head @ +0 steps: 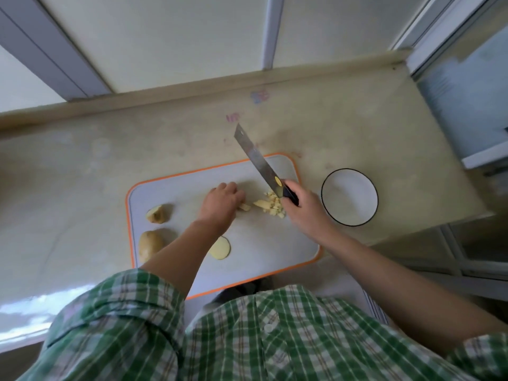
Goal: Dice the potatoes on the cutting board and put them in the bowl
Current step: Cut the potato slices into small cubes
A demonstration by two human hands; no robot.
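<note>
A grey cutting board (258, 243) with an orange rim lies on the counter. My right hand (305, 210) is shut on the black handle of a knife (258, 158), its blade raised and pointing away over the board's far edge. A small heap of diced potato (273, 206) lies just left of that hand. My left hand (222, 202) rests fingers-down on potato strips (244, 207); what lies under it is hidden. A round potato slice (220, 248) lies near my left forearm. Two unpeeled potato pieces (157, 214) (149, 244) sit at the board's left edge. A white bowl (349, 197) stands empty to the right.
The beige counter (82, 174) runs along a raised back ledge. Its right end drops off beside a window frame (467, 105). Faint pink and blue marks (259, 96) show on the counter behind the board.
</note>
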